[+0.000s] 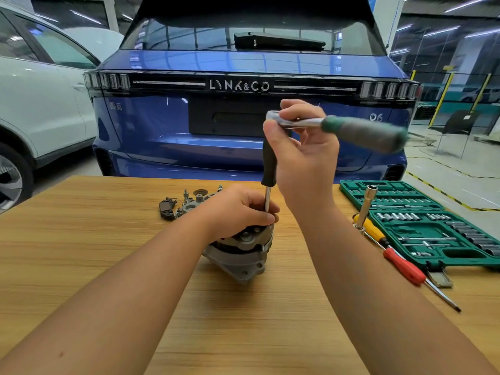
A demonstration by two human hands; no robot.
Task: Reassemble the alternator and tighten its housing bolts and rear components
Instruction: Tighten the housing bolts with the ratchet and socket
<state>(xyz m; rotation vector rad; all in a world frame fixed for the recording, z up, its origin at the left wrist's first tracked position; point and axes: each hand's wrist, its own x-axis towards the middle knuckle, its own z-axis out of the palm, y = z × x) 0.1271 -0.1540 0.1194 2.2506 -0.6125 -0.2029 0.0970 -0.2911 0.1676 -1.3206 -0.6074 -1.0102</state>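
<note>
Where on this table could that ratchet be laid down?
Bare wood lies left of the alternator and the loose parts, out to the table edge, and along the near edge between the forearms. The right side is crowded: socket case and screwdrivers.

Both forearms are bare and reach forward from the lower edge of the view. The left hand [238, 209] is low, with the back of the hand turned up and the fingers curled downward in a grip. The right hand [303, 150] is raised higher, with the palm turned toward the camera; its thumb and fingers are bent and pinch at the top. The right wrist is nearly upright.
</note>
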